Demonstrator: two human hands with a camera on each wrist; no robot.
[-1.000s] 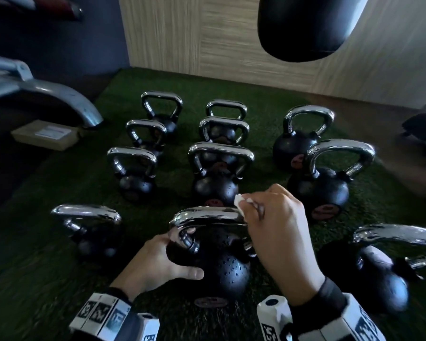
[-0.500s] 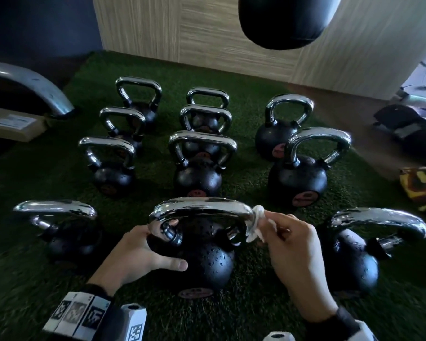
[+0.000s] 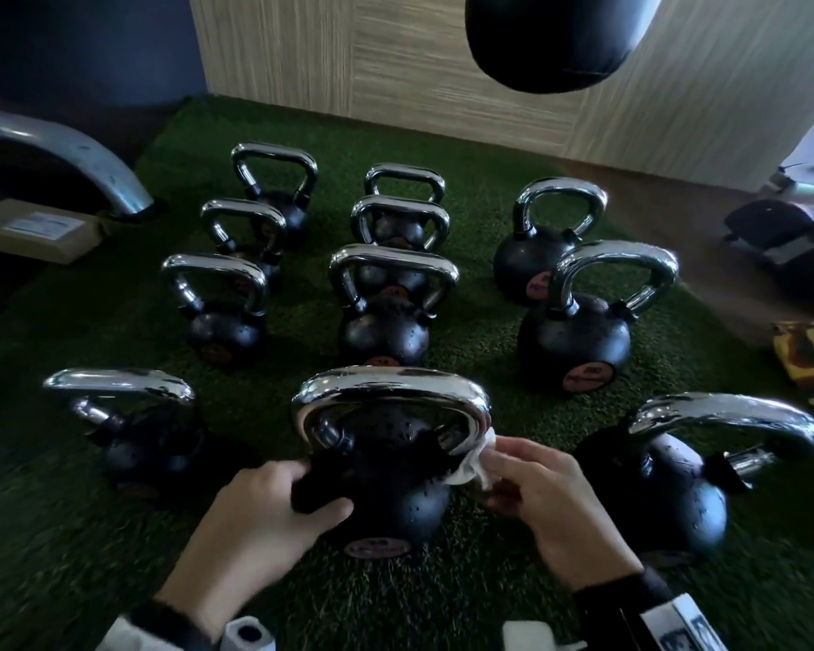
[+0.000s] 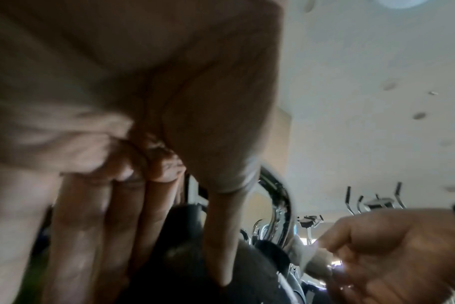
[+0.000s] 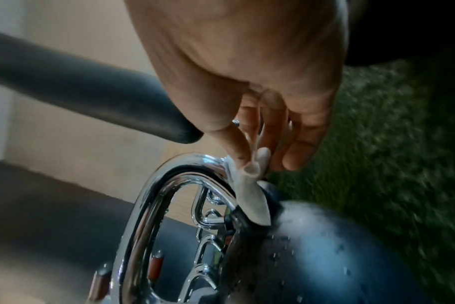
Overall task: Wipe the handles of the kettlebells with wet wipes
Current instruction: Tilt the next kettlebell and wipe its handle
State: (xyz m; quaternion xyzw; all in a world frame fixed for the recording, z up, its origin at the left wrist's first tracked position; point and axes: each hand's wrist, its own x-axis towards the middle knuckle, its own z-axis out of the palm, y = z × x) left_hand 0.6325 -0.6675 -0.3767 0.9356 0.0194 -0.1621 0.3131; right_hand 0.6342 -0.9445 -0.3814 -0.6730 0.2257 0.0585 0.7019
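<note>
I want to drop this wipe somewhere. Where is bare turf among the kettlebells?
Bare turf lies between the middle column of kettlebells and the right-hand pair, also along the wooden wall. Within the middle column it is crowded.

green artificial turf (image 3: pixel 489 148) runs up to a pale wood-grain wall (image 3: pixel 395 54), with a dark blue wall (image 3: pixel 90 39) to its left. a black punching bag (image 3: pixel 560 35) hangs overhead. at the left, a curved grey metal leg (image 3: pixel 90 166) stands beside a flat cardboard box (image 3: pixel 34 232). brown flooring (image 3: pixel 668 213) borders the turf on the right. the left wrist view shows a white ceiling (image 4: pixel 377 61) and distant exercise machines (image 4: pixel 377 202)
</note>
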